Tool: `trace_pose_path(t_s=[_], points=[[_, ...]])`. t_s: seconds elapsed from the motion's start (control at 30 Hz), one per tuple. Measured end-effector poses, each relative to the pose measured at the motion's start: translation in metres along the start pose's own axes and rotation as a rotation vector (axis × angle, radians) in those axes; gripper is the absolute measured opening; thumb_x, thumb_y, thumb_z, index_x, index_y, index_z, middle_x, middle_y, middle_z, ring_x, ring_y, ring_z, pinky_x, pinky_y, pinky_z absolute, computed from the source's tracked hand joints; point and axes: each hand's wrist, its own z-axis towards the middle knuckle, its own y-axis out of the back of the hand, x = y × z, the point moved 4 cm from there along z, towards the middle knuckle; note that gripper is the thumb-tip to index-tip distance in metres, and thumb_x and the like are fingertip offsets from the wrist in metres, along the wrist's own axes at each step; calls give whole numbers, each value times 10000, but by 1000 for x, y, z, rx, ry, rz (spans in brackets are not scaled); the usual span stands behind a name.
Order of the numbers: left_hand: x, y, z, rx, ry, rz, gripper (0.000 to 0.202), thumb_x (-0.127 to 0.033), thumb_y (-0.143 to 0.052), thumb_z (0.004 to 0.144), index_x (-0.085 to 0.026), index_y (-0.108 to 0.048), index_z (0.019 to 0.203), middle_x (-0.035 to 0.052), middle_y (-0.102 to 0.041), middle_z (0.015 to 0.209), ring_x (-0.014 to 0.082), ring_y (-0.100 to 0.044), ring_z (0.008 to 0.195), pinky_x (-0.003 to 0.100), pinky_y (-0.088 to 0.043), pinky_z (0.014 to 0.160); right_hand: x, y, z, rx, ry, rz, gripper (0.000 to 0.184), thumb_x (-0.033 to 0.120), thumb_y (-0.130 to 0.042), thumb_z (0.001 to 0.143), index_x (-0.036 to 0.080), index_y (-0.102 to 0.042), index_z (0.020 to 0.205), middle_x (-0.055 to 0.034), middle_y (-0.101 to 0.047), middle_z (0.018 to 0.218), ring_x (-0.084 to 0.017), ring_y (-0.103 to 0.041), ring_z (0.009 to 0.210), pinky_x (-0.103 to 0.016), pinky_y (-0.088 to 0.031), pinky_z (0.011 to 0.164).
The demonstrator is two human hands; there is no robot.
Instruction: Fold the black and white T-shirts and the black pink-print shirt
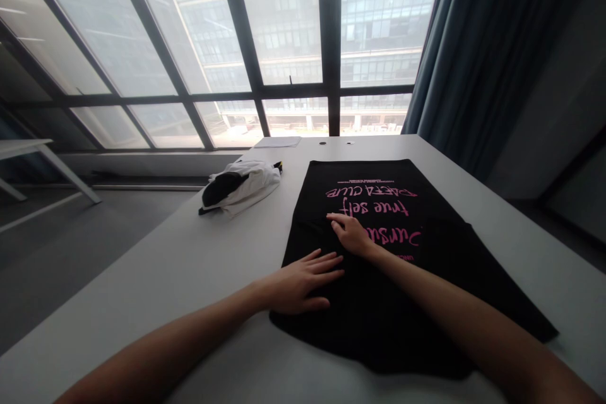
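Note:
A black T-shirt [379,303] with pink lettering is spread over the white table, its print upside down from where I sit. My left hand [300,281] lies flat on its left part near the edge, fingers apart and palm down. Farther up, my right hand [351,235] rests on the cloth beside the lettering, fingers stretched to the left and covering some of the print. Neither hand grips the fabric. The near edge of the shirt curves, and one corner reaches out to the right, past my right forearm.
A bundle of white and black cloth [243,186] lies on the table [203,265] to the left. A pale flat sheet [278,142] and two small round fittings are at the far end. Behind stand large windows, with a dark blue curtain [473,57] at right. Another table [28,148] is at far left.

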Motion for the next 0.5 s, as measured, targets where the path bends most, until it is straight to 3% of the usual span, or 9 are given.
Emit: trace_pose_path(t_s=[0.17,0.27,0.33,0.43,0.5], points=[[-11,2,0,48,-126,-93,710,-450,-612,944,-294,-315,1569,83,-273,1622,334,-263,1488,551,-145,1232,9,-6,-5,71,170,-25,373,236,-490,935,159,-697,1235,-117,-643,1345,-230,-516,1344,-415,-359,1171],[-12,2,0,54,-158,-131,683,-451,-602,951,-274,-346,1559,88,-303,1611,326,-287,1482,536,-149,1236,21,-8,-6,74,182,169,348,281,-526,932,169,-710,1206,-116,-654,1329,-239,-528,1331,-432,-348,1175],[-12,2,1,61,-167,-147,666,-457,-599,953,-265,-371,1549,89,-307,1610,324,-293,1481,528,-148,1239,28,-13,-6,147,61,434,355,359,-549,937,176,-710,1195,-115,-673,1299,-252,-583,1271,-452,-400,1134],[-11,2,0,48,-176,-169,671,-477,-614,940,-266,-395,1538,86,-311,1609,333,-298,1478,522,-159,1238,38,-32,-6,466,-217,834,432,479,-500,973,154,-704,1171,-140,-672,1291,-270,-638,1195,-472,-469,1064],[-11,1,0,38,-182,-177,681,-484,-624,933,-264,-399,1537,85,-315,1607,336,-293,1479,510,-176,1237,39,-44,-4,647,-373,980,476,501,-432,1006,132,-697,1150,-167,-649,1319,-271,-635,1202,-468,-467,1065]])
